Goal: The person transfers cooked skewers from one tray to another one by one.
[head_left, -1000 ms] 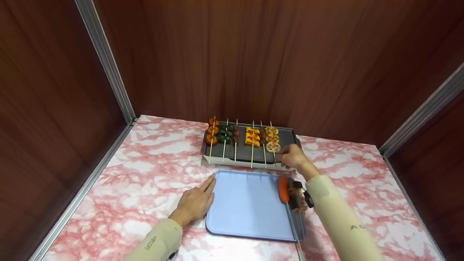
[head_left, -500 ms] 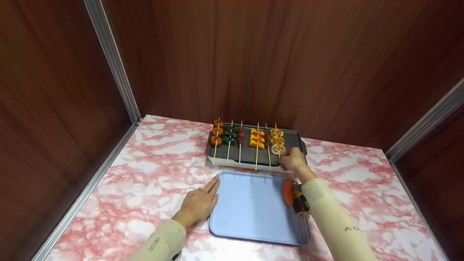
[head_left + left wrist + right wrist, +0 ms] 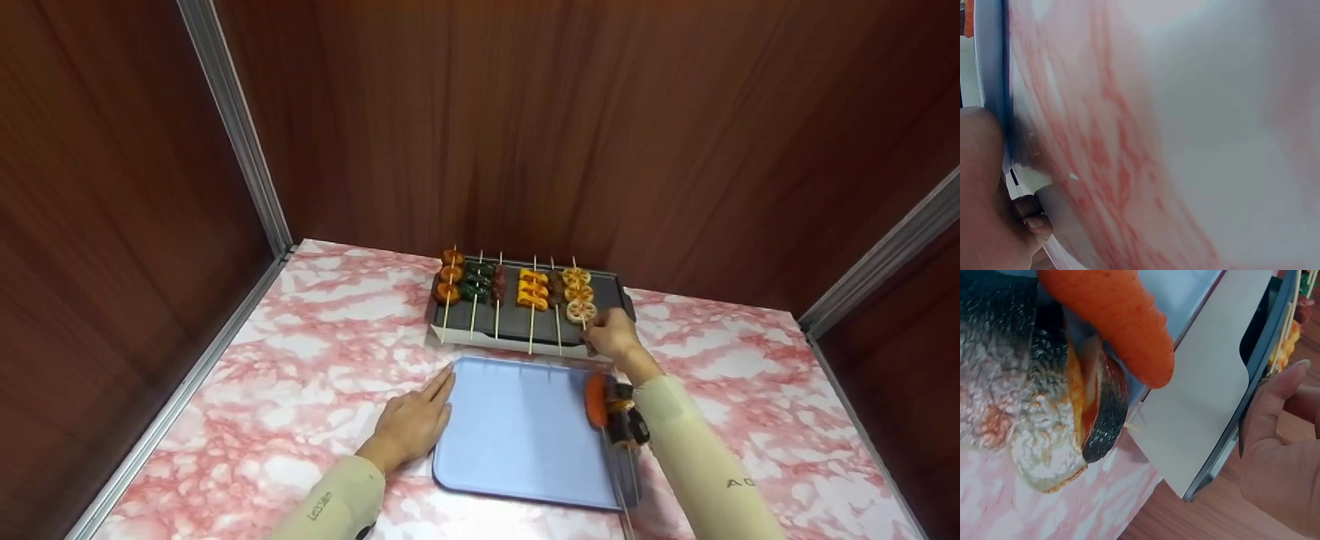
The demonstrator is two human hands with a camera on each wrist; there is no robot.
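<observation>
On the dark griddle [image 3: 507, 321], a lotus root skewer [image 3: 581, 311] lies at the right end of the row. My right hand [image 3: 615, 335] pinches the near end of its stick; the right wrist view shows thumb and fingers together at the griddle's edge. My left hand [image 3: 411, 426] lies beside the blue tray [image 3: 517, 442], its extended fingers touching the tray's left edge. Along the tray's right side lie an orange-red sausage skewer [image 3: 595, 400] and a skewer of dark-skinned, fish-like chunks [image 3: 1044, 410], partly covered by my right sleeve in the head view.
Several other skewers rest on the griddle: orange slices [image 3: 449, 274], green pieces [image 3: 477, 281], dark red meat [image 3: 499, 286], yellow pieces [image 3: 532, 290] and brown meat [image 3: 556, 288]. Brown wood-look panels [image 3: 480, 135] surround the pink marbled table [image 3: 300, 360].
My right hand has shifted slightly right with the lotus root skewer, which now lies a little farther from the brown meat skewer. My left hand stays by the tray. The head view has moved slightly.
</observation>
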